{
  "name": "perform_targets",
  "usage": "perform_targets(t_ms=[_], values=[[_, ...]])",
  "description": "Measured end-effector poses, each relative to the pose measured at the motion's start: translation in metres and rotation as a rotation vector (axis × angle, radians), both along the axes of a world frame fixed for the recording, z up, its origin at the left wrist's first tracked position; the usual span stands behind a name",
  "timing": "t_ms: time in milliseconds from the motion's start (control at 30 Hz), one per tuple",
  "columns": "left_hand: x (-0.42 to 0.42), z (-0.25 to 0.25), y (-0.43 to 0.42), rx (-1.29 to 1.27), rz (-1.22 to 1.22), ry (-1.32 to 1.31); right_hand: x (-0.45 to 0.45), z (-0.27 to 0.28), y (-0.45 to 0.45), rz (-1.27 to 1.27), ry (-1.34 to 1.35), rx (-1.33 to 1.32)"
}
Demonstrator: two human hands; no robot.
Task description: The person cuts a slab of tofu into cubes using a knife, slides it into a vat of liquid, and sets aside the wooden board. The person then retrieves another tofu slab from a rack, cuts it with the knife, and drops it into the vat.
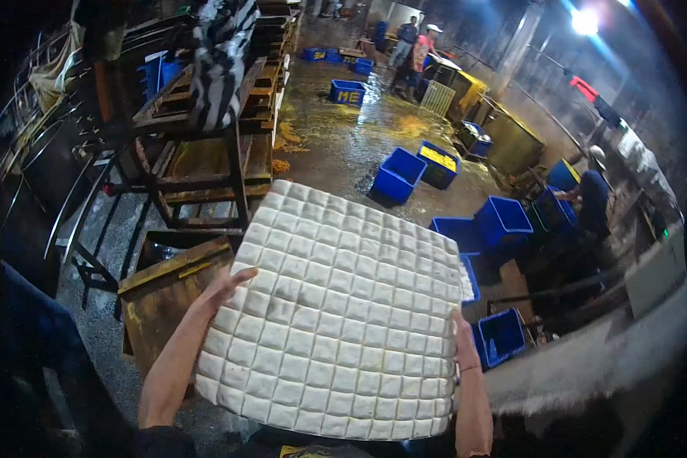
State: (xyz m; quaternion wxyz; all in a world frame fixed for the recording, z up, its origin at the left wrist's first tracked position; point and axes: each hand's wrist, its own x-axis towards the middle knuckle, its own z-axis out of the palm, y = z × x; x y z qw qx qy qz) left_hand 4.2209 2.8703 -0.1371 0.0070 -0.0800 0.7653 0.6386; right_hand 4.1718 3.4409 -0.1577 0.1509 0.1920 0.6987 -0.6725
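Wet, shiny floor (320, 126) runs off into a dim workshop on the head view, with a bright lamp (585, 20) up top right. Blue crate (398, 175) sits mid-floor, just beside a crate of yellow stuff (440, 158). Wooden rack (198, 195) on the left has a striped cloth (223, 65) hanging on it, and a co-worker (592, 200) is over on the right. Front and center: a big white slab (336, 313) scored into squares, held up between both hands. Left hand (231, 288) grips its left edge, thumb on top; right hand (466, 347) clasps the right edge, fingers mostly hidden.
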Motion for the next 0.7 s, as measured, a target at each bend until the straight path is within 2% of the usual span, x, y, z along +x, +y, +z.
perform_targets(t_ms=[33,67,133,167,200,267,333,400,433,467,500,567,600,667,700], values=[[0.002,0.008,0.005,0.104,-0.017,-0.089,-0.009,-0.006,0.012,0.004,-0.040,0.029],[0.001,0.005,0.004,0.093,-0.005,-0.106,-0.013,-0.016,0.016,0.004,-0.084,0.052],[0.002,0.011,0.002,0.018,-0.007,-0.182,-0.007,-0.011,0.004,-0.075,0.183,0.125],[0.000,-0.018,-0.008,0.044,0.035,-0.097,-0.008,-0.005,0.008,-0.006,-0.005,-0.072],[0.002,-0.020,-0.009,0.038,0.043,-0.081,-0.009,-0.016,0.011,0.086,0.348,0.102],[0.004,-0.005,-0.004,0.056,0.036,0.017,-0.017,-0.007,0.009,0.118,0.211,0.190],[0.020,0.045,0.012,-0.011,-0.006,-0.007,-0.033,-0.030,0.016,0.066,0.138,0.130],[0.022,0.041,0.012,-0.137,0.060,0.057,-0.034,-0.040,0.027,0.117,0.087,-0.053],[0.026,0.043,0.015,-0.105,0.069,0.007,-0.018,-0.004,0.002,0.091,0.094,-0.041],[0.030,0.046,0.018,-0.073,0.079,-0.043,-0.035,-0.035,0.024,0.143,0.146,0.082],[0.027,0.044,0.016,-0.012,0.068,-0.094,-0.011,-0.002,0.001,0.114,0.187,0.052],[0.036,0.061,0.032,0.082,0.122,-0.142,-0.021,-0.022,0.007,0.156,0.173,-0.039],[0.034,0.070,0.033,0.081,0.117,-0.118,-0.035,-0.050,0.021,0.190,0.251,0.042],[0.032,0.055,0.027,0.059,0.077,-0.045,-0.046,-0.064,0.023,0.135,0.206,0.131],[0.030,0.056,0.029,0.054,0.045,-0.019,-0.047,-0.063,0.020,0.057,0.155,0.088]])
